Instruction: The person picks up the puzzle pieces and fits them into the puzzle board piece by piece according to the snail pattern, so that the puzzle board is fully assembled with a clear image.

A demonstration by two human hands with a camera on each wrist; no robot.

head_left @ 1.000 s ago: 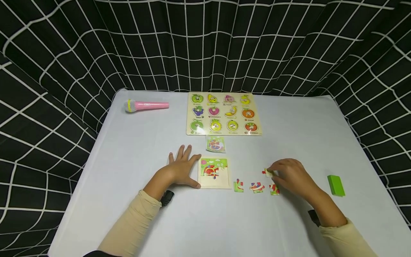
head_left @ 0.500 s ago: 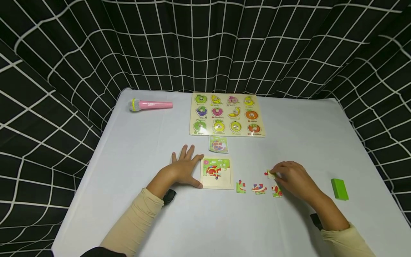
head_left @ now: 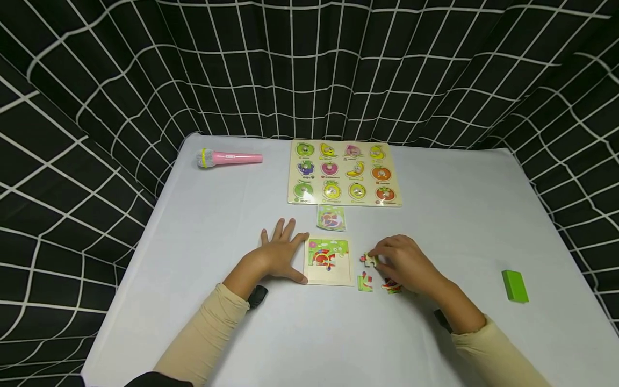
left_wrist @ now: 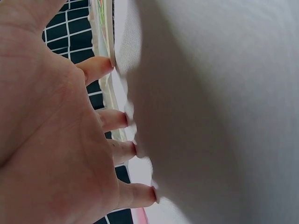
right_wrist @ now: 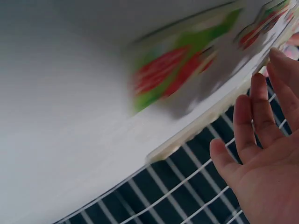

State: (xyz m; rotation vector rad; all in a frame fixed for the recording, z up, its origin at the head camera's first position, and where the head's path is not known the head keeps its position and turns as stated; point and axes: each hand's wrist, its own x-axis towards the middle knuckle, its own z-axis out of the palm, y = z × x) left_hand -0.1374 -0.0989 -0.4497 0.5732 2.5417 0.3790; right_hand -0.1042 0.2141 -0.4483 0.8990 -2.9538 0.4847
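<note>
My left hand [head_left: 278, 259] lies with spread, straight fingers at the left side of a small wooden jigsaw tray [head_left: 338, 275]. Its thumb and index finger touch the tray's left corners. The tray's top part holds fitted pieces of a snail picture; bare wood shows below and at right. Just right of the tray, my right hand [head_left: 403, 264] pinches a jigsaw piece [head_left: 370, 261] with a red tab. Loose pieces lie under and beside this hand: a green-and-red piece [head_left: 365, 282], a striped piece [head_left: 393, 286], and a red-and-green piece [right_wrist: 177, 70], blurred in the right wrist view.
A printed snail picture card [head_left: 331, 219] lies behind the tray. Farther back is a fruit puzzle board [head_left: 345, 198]. A pink toy microphone [head_left: 232, 158] lies back left, a green block [head_left: 515, 286] at right. A black-and-white grid curtain [head_left: 329, 64] surrounds the white table [head_left: 300, 333].
My right hand has moved left towards the tray, carrying the jigsaw piece, and covers part of the loose pieces. My left hand stays at the tray. The head view shifted slightly.
</note>
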